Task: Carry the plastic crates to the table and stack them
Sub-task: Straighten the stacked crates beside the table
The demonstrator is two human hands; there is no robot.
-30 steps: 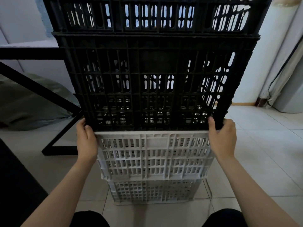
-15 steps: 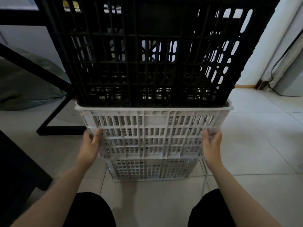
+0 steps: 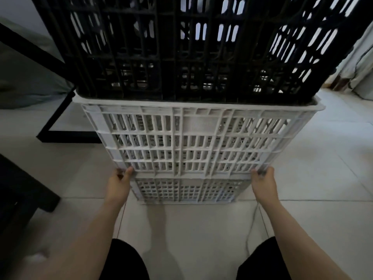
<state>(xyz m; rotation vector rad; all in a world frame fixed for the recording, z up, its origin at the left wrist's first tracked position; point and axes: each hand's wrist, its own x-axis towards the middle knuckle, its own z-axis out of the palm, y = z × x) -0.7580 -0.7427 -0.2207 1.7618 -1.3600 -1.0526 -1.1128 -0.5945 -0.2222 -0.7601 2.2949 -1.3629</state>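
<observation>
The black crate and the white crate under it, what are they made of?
Black crate: looks like hard molded plastic, matte, with a stiff grid of ribs and slots that let light through. White crate: the same kind of slotted plastic, dull and a bit grubby. The hands hold its lower corners.

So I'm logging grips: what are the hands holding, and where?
Both hands, left hand and right hand, grip the upper white crate at its bottom corners.

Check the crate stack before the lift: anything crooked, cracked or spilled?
Nothing stands out. The black crate sits nested squarely in the upper white crate, which rests on the lower white crate. The left hand and right hand grip the upper white crate's bottom corners. No cracks or spills show.
</observation>
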